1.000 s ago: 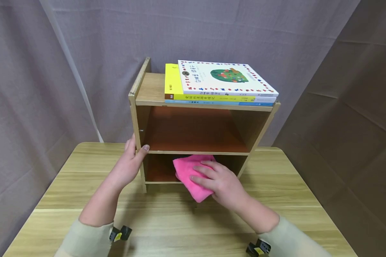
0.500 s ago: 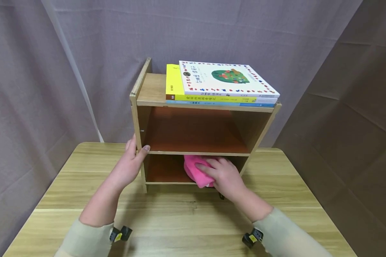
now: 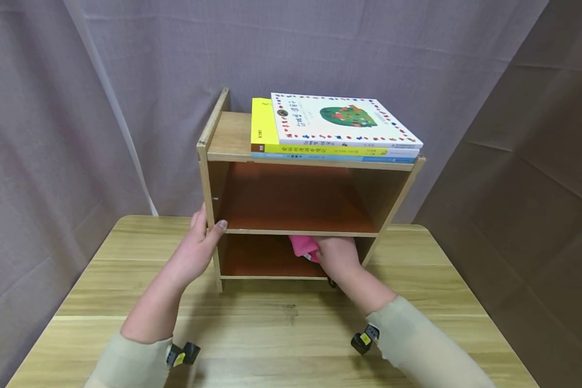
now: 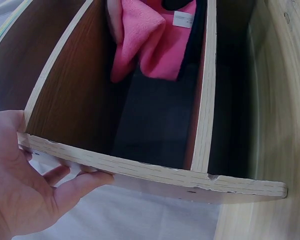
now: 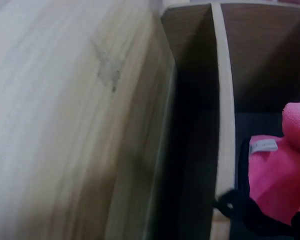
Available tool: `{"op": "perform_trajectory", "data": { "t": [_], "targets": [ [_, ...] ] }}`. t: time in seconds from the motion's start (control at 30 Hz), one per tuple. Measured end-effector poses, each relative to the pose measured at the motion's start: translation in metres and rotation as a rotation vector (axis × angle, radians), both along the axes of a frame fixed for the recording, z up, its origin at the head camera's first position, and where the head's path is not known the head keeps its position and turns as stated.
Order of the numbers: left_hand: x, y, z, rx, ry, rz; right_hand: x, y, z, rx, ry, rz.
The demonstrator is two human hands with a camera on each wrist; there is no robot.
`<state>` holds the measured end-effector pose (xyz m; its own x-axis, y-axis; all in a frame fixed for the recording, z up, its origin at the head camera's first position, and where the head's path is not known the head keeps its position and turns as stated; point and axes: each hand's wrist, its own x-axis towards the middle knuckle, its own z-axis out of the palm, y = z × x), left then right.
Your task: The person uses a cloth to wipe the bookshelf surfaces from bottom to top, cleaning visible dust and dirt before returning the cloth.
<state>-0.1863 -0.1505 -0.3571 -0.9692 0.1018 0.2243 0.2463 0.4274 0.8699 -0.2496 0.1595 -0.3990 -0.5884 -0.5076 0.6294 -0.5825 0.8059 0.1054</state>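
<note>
A small wooden bookshelf [image 3: 298, 233] stands on the table. My left hand [image 3: 194, 250] grips its left side panel [image 4: 140, 171], thumb on the front edge and fingers along the outer face. Inside the lower compartment, toward the right, my right hand [image 3: 339, 254] holds a fluffy pink cloth [image 3: 303, 245]. The upper board hides that hand's fingertips in the head view. From the left wrist, the cloth [image 4: 162, 45] looks bunched, with a white label. In the right wrist view the cloth [image 5: 272, 172] lies close to the bottom board.
Several stacked books [image 3: 344, 119] lie on the bookshelf's top, the uppermost one white. A middle compartment [image 3: 296, 196] lies between the top and the lower compartment. The wooden table [image 3: 252, 334] extends in front, and grey curtains [image 3: 150, 70] hang behind.
My right hand has moved right and deeper into the lower compartment, taking the pink cloth along, so less of the cloth shows. My left hand has kept its hold on the side panel.
</note>
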Motion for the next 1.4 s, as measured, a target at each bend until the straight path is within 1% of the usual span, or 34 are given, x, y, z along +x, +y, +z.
{"op": "perform_trajectory", "data": {
  "t": [0.07, 0.1, 0.2, 0.3, 0.33, 0.4, 0.43, 0.57, 0.67, 0.73, 0.8, 0.93, 1.0, 1.07, 1.27, 1.4],
  "targets": [
    [0.000, 0.001, 0.000, 0.005, -0.003, -0.004, 0.005, -0.003, -0.003, 0.036, 0.016, 0.019],
    [0.000, 0.001, -0.001, 0.008, -0.004, -0.008, 0.008, -0.005, -0.005, 0.053, 0.028, 0.044],
    [0.000, 0.002, -0.001, 0.008, -0.001, -0.017, 0.022, -0.010, -0.013, 0.094, 0.052, 0.145],
    [-0.001, 0.001, -0.001, 0.007, 0.003, -0.013, 0.035, -0.016, -0.022, 0.111, 0.043, 0.241],
    [-0.001, 0.001, -0.001, 0.005, 0.004, -0.011, 0.039, -0.017, -0.025, 0.119, 0.035, 0.261],
    [-0.002, -0.001, -0.002, 0.004, 0.003, -0.004, 0.047, -0.019, -0.031, 0.132, 0.004, 0.279],
    [-0.002, -0.001, -0.002, 0.004, 0.000, -0.002, 0.050, -0.019, -0.033, 0.143, -0.014, 0.274],
    [-0.002, -0.002, -0.004, 0.003, 0.003, 0.003, 0.056, -0.018, -0.042, 0.202, -0.097, 0.196],
    [-0.002, -0.002, -0.004, 0.006, 0.003, 0.001, 0.056, -0.014, -0.046, 0.263, -0.135, 0.141],
    [-0.002, -0.002, -0.005, 0.008, 0.000, 0.001, 0.054, -0.012, -0.047, 0.292, -0.141, 0.134],
    [-0.002, -0.002, -0.005, 0.011, -0.001, 0.001, 0.051, -0.009, -0.048, 0.295, -0.130, 0.147],
    [-0.002, -0.002, -0.005, 0.013, 0.005, -0.001, 0.045, -0.003, -0.044, 0.254, -0.074, 0.188],
    [-0.003, -0.001, -0.006, 0.012, 0.010, -0.001, 0.042, 0.001, -0.039, 0.239, -0.044, 0.206],
    [-0.003, -0.001, -0.007, 0.012, 0.013, -0.002, 0.038, 0.004, -0.034, 0.247, -0.015, 0.219],
    [-0.002, -0.001, -0.006, 0.010, 0.002, -0.004, 0.032, 0.016, -0.015, 0.319, 0.062, 0.253],
    [-0.002, -0.001, -0.004, 0.010, -0.002, -0.008, 0.031, 0.026, -0.002, 0.364, 0.078, 0.248]
  ]
}}
